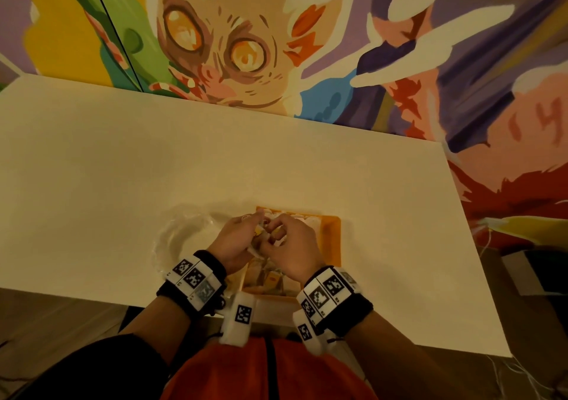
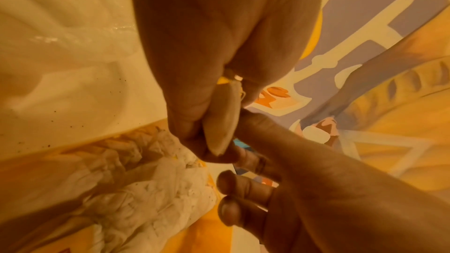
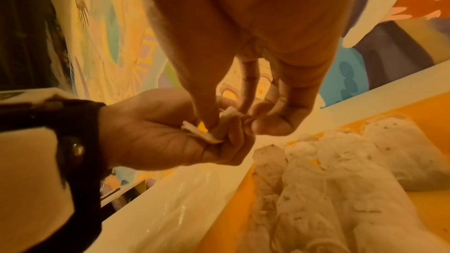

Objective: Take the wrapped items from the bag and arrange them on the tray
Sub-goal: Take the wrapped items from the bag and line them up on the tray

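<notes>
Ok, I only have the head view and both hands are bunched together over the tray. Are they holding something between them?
Observer: Yes. The left hand grips a small pale wrapped item with a yellow patch, and the right hand pinches it with the thumb from above.
Operator: Is it touching the tray yet?
Observer: No. In the right wrist view it is held above the orange tray, near its left wall.
Operator: What is already on the tray?
Observer: Several white wrapped items lie side by side, touching one another.
Operator: And the bag?
Observer: The clear plastic bag lies on the table beside the tray's left wall.
</notes>
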### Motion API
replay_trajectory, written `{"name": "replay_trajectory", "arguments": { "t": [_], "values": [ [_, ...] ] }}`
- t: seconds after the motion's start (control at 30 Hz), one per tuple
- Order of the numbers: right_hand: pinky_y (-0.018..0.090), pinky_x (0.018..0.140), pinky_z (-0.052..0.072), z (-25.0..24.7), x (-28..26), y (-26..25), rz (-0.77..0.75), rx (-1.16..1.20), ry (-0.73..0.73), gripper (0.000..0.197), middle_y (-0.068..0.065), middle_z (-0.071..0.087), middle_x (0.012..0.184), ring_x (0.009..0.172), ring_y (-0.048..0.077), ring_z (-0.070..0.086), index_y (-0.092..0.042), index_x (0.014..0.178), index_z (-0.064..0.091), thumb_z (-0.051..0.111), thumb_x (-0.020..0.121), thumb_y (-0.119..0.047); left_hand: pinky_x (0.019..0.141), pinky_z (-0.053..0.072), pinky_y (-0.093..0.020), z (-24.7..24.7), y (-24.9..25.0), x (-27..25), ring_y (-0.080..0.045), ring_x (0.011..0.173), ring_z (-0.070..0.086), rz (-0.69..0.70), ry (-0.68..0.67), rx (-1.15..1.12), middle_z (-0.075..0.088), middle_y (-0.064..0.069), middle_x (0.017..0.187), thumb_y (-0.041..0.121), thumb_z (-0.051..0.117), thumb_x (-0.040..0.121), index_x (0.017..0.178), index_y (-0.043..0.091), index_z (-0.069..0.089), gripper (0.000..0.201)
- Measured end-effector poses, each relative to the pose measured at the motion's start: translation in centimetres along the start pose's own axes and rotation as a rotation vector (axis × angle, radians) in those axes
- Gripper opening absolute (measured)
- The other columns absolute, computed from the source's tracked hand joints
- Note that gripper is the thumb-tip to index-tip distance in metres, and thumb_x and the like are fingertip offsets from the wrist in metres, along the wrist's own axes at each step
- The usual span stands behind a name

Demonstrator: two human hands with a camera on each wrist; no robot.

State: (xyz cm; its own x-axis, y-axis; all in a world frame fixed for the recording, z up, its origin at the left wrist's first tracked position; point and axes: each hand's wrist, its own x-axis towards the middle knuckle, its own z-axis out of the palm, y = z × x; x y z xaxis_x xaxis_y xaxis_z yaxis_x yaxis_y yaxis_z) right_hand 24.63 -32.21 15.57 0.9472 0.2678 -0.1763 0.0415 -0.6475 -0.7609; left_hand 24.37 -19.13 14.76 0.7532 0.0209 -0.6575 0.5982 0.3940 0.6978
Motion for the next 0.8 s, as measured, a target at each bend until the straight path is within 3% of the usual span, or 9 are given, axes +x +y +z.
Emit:
{"name": "replay_trajectory", "arguments": {
  "t": [0.07,0.13,0.23,0.33,0.43,0.53,0.63,0.73,0.8],
  "values": [
    [0.023,0.06,0.041,0.1,-0.1,-0.1,-0.014,-0.028,-0.019,0.019,0.0,0.063,0.082,0.075,0.012,0.056,-0.017,0.093,0.066,0.071,0.077,-0.027,0.063,0.049,-0.035,0.0,-0.1,0.1,-0.029,0.079,0.061,-0.017,-0.01,-0.021,0.063,-0.017,0.088,0.03,0.053,0.099,0.097,0.001,0.062,0.03],
    [0.011,0.058,0.038,0.1,-0.1,0.0,-0.026,-0.027,-0.024,0.016,-0.003,0.064,0.082,0.073,0.005,0.055,-0.014,0.093,0.069,0.069,0.079,-0.022,0.062,0.048,-0.035,0.1,-0.4,0.2,-0.031,0.083,0.06,-0.024,-0.017,-0.013,0.064,-0.018,0.092,0.031,0.053,0.099,0.108,-0.003,0.062,0.037],
    [0.006,0.059,0.04,0.2,-0.1,0.4,-0.022,0.054,-0.003,0.004,-0.011,0.062,0.077,0.068,-0.004,0.054,-0.014,0.085,0.07,0.068,0.083,-0.017,0.053,0.041,-0.031,-0.1,-0.4,0.1,-0.029,0.068,0.053,-0.028,-0.013,0.011,0.063,-0.018,0.08,0.033,0.052,0.099,0.1,-0.002,0.063,0.036],
    [0.009,0.064,0.049,0.2,-0.1,0.9,0.01,0.166,0.035,0.005,-0.013,0.067,0.08,0.073,-0.005,0.061,-0.02,0.08,0.068,0.07,0.084,-0.02,0.05,0.046,-0.029,-0.6,-0.3,0.4,-0.028,0.059,0.056,-0.046,0.016,-0.023,0.06,-0.018,0.078,0.034,0.05,0.1,0.102,-0.002,0.061,0.038],
    [0.025,0.071,0.058,0.1,0.1,1.4,0.084,0.312,0.063,0.005,-0.007,0.071,0.081,0.074,0.003,0.068,-0.016,0.081,0.067,0.072,0.081,-0.017,0.055,0.05,-0.032,-1.0,-0.5,0.9,-0.026,0.065,0.064,-0.053,-0.022,-0.111,0.064,-0.02,0.092,0.039,0.048,0.099,0.117,-0.008,0.058,0.051],
    [0.044,0.072,0.06,-0.1,0.3,1.8,0.159,0.455,0.065,0.008,0.002,0.073,0.079,0.071,0.018,0.072,-0.012,0.082,0.064,0.072,0.081,-0.011,0.054,0.041,-0.031,-1.1,-0.2,0.6,-0.022,0.057,0.054,-0.035,-0.139,-0.09,0.06,-0.014,0.078,0.047,0.052,0.096,0.112,-0.001,0.06,0.051],
    [0.046,0.072,0.06,-0.7,0.3,1.9,0.183,0.55,0.089,0.009,0.012,0.072,0.084,0.073,0.029,0.072,-0.006,0.088,0.062,0.07,0.084,-0.005,0.049,0.039,-0.026,-0.8,0.2,-0.1,-0.016,0.054,0.049,0.087,-0.13,0.028,0.055,-0.006,0.069,0.029,0.069,0.088,0.099,0.004,0.065,0.028],
    [0.041,0.067,0.061,-1.1,0.4,2.1,0.195,0.607,0.094,0.016,0.018,0.07,0.091,0.074,0.033,0.072,-0.006,0.095,0.06,0.072,0.084,-0.005,0.047,0.041,-0.023,-0.5,0.3,-0.6,-0.014,0.053,0.049,0.278,-0.054,0.238,0.057,0.0,0.062,0.013,0.068,0.089,0.09,0.008,0.069,0.005],
    [0.04,0.067,0.061,-1.3,0.4,2.2,0.184,0.59,0.072,0.022,0.016,0.069,0.096,0.079,0.031,0.072,-0.013,0.099,0.061,0.073,0.083,-0.006,0.048,0.042,-0.025,-0.6,0.6,-0.4,-0.012,0.053,0.048,0.41,-0.006,0.381,0.057,0.005,0.059,0.014,0.065,0.091,0.088,0.008,0.071,0.009]
  ]
}}
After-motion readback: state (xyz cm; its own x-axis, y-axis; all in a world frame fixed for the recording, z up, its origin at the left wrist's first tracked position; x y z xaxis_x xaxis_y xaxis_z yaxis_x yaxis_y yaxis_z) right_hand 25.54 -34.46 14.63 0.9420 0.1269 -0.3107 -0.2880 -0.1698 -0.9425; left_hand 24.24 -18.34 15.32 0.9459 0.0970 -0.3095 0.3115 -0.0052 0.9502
